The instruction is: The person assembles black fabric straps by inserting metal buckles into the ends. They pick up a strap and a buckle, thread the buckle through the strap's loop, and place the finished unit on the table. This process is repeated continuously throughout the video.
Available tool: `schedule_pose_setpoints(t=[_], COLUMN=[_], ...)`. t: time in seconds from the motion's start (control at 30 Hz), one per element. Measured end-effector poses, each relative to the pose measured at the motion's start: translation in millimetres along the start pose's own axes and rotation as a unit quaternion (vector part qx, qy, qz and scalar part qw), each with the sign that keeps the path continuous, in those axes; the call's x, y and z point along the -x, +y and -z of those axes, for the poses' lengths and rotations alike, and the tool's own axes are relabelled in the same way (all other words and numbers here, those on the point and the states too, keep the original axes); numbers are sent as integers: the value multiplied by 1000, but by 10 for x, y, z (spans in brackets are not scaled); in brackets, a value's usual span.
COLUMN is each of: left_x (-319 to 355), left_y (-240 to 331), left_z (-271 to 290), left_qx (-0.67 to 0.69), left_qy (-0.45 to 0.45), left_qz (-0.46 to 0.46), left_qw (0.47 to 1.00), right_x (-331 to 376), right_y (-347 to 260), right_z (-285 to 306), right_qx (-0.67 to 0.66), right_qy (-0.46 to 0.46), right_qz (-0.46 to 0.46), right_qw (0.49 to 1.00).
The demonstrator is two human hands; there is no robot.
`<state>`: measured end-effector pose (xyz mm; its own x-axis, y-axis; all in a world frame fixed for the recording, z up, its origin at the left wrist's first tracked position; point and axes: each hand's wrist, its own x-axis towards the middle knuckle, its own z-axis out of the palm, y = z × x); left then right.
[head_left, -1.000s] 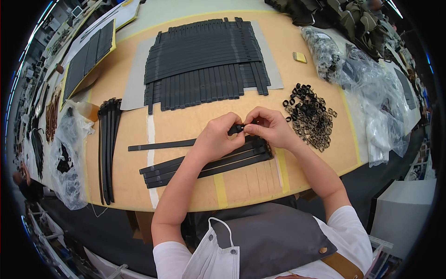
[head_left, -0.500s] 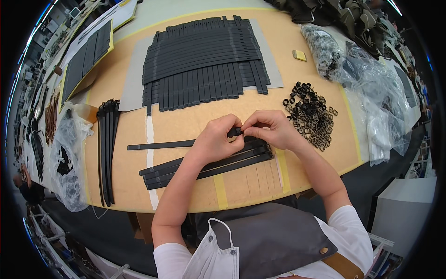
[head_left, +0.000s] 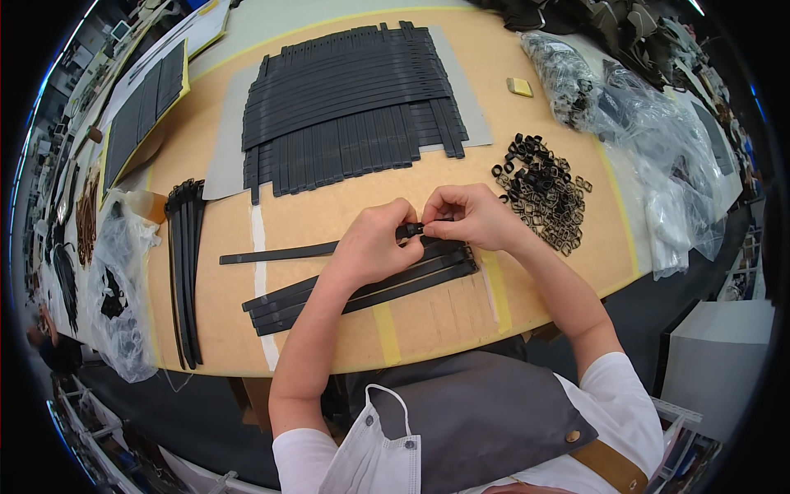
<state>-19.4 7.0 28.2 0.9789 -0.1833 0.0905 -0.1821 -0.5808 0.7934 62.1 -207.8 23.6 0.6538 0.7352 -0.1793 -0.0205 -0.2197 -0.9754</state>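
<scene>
A long black strap (head_left: 276,253) lies across the tan table, running left from my hands. My left hand (head_left: 374,245) pinches the strap's right end. My right hand (head_left: 469,216) meets it there, holding a small black buckle (head_left: 414,228) against that end. Just below my hands lies a bundle of several black straps (head_left: 362,287), slanting down to the left. A heap of black buckles (head_left: 547,191) sits right of my right hand.
A large stack of black straps (head_left: 350,95) lies on a grey sheet at the back. More straps (head_left: 185,272) run along the left edge beside a clear plastic bag (head_left: 115,288). Clear bags with parts (head_left: 650,123) fill the right side. A small yellow block (head_left: 519,86) sits nearby.
Both hands stay pressed together at the strap's end; only the fingers shift slightly around the buckle.
</scene>
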Motion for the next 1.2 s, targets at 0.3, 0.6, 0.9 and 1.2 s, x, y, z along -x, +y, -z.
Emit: schedule_pose_setpoints(t=[0.3,0.6,0.9,1.2], left_x=[-3,14,22,39], left_y=[-8,38,39,30], left_z=[-51,-5,12,94], left_qx=[60,41,-1,35], left_qy=[-17,5,51,61], left_qz=[-9,-22,-73,-46], left_qw=[998,999,996,996], right_x=[39,-43,1,36], right_y=[-49,132,110,77], right_z=[-29,-31,-21,138], right_qx=[-7,-133,-138,-181], right_qy=[18,1,43,27], right_qz=[-57,28,39,3], right_qw=[998,991,989,983])
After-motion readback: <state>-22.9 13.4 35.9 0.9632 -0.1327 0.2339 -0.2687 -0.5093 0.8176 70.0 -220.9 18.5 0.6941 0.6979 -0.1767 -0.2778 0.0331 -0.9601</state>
